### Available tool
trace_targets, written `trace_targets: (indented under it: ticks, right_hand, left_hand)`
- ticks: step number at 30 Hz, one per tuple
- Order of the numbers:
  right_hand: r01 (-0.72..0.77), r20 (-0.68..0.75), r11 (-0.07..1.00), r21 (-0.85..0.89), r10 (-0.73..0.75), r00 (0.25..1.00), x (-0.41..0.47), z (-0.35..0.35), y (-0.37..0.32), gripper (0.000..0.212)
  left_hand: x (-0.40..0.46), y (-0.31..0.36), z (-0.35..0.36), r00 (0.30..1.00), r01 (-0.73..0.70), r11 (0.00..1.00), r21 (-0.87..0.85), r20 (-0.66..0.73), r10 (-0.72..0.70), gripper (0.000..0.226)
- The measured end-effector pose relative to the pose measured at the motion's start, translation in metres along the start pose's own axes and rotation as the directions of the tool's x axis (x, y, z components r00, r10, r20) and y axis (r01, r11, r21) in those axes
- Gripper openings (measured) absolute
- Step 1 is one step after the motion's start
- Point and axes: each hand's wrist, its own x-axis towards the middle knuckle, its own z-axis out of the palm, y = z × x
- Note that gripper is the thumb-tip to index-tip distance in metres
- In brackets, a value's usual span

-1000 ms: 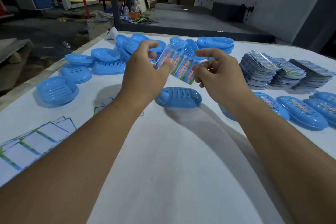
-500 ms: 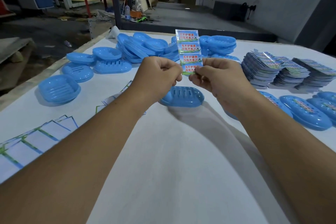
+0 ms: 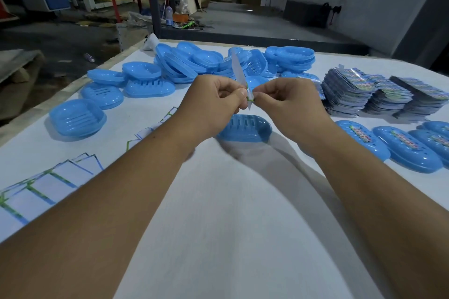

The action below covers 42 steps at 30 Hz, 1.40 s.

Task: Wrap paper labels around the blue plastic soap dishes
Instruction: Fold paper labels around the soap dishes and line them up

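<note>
A long paper label strip (image 3: 237,68) stands upright and edge-on between my hands, its white back showing. My left hand (image 3: 213,102) and my right hand (image 3: 289,102) both pinch its lower end, fingertips almost touching. Directly below them a blue soap dish (image 3: 245,128) lies upside down on the white table, its slotted base up. Several more blue dishes (image 3: 192,60) are piled at the back. Labelled dishes (image 3: 362,138) lie in a row on the right.
Stacks of printed labels (image 3: 354,90) stand at the right. Loose dishes (image 3: 77,118) lie at the left, and white backing sheets (image 3: 36,189) fan out near the left edge of the table (image 3: 230,213). Beyond the table is a workshop floor with clutter.
The label strip has turned from face-on to edge-on, so its printed side no longer shows. Both hands stay pinched on its lower end, a little lower and closer together.
</note>
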Motion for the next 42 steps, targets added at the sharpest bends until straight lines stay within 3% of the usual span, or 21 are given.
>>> trace_targets:
  ticks: [7, 12, 30, 42]
  right_hand:
    - [0.024, 0.048, 0.997, 0.069, -0.027, 0.998, -0.004, 0.000, -0.007, 0.021]
    - [-0.010, 0.046, 0.996, 0.090, 0.005, 0.999, -0.004, -0.001, -0.008, 0.016]
    - [-0.203, -0.060, 0.961, 0.189, 0.218, 0.974, 0.001, -0.011, -0.006, 0.017]
    - [-0.277, -0.097, 0.940, 0.198, 0.300, 0.949, 0.006, -0.015, -0.003, 0.014]
  left_hand:
    - [0.001, -0.002, 0.001, 0.999, -0.036, 0.997, 0.065, -0.018, 0.037, 0.014]
    - [0.001, -0.003, 0.002, 0.998, -0.054, 0.994, 0.092, -0.029, 0.057, 0.014]
    - [0.008, -0.006, -0.007, 0.968, 0.163, 0.964, 0.212, -0.225, -0.114, 0.022]
    - [0.015, -0.012, -0.011, 0.960, 0.181, 0.902, 0.393, -0.270, -0.075, 0.025]
